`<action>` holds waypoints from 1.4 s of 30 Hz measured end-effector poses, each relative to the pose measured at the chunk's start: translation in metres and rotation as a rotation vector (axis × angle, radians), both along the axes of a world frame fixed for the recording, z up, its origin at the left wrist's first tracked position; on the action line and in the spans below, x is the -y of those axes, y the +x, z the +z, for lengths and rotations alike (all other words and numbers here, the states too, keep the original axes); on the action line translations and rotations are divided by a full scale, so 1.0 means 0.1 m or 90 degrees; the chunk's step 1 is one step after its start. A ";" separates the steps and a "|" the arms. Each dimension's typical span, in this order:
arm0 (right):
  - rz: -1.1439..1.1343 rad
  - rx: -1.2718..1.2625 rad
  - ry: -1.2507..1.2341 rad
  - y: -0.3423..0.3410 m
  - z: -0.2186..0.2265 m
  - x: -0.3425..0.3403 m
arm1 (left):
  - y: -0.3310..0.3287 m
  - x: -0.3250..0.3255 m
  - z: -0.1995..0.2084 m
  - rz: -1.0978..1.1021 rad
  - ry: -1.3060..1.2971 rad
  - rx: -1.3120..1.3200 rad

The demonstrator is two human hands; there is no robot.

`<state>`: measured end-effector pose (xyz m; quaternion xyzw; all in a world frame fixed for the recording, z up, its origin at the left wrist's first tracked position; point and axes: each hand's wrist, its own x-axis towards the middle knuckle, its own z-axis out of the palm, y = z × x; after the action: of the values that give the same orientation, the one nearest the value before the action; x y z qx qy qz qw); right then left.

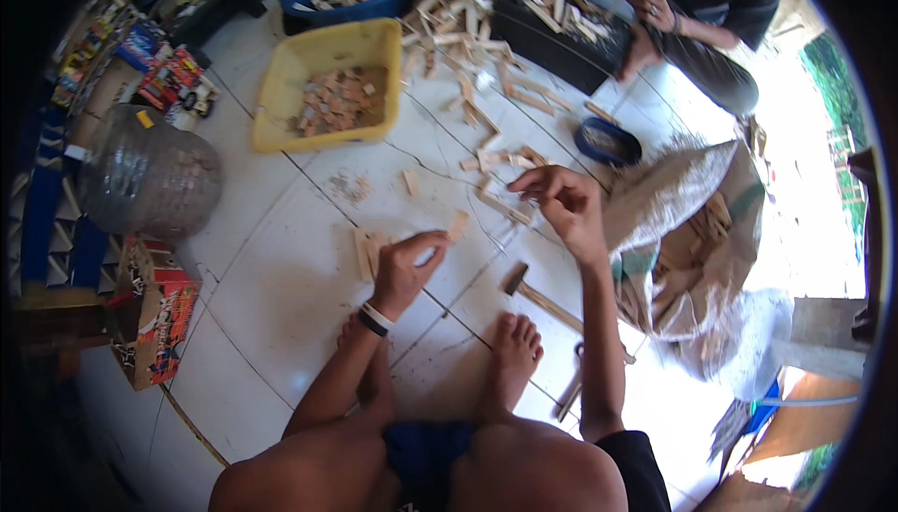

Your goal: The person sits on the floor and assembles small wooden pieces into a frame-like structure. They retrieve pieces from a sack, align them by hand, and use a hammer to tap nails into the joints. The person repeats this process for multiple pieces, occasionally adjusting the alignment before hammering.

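Pale wood is seen in the short piece (457, 226) held over the tiled floor (271, 334) by the left hand (404, 274), its grip closed at the fingertips. The right hand (567, 208) is raised with curled fingers; whether anything is grasped there cannot be told. Positioning of a single piece is judged to be underway, and a steady pinch seems called for next. Its surface looks plain and unpainted.
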<state>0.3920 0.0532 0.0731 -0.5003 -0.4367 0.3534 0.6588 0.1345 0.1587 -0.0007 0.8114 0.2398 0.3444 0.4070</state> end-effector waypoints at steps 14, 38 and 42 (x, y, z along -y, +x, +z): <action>-0.073 -0.083 -0.219 -0.82 -0.53 0.14 | 0.00 0.01 -0.01 -0.014 0.056 -0.013; -0.212 -0.077 -0.192 -1.12 -0.70 0.05 | -0.03 0.03 -0.01 -0.008 0.035 -0.009; -0.221 -0.015 -0.214 -1.14 -0.71 0.03 | -0.02 0.02 -0.02 -0.005 0.038 -0.012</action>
<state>0.2777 0.0501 0.0023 -0.6664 -0.2717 0.3088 0.6219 0.1327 0.1567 -0.0028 0.8271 0.2305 0.3421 0.3818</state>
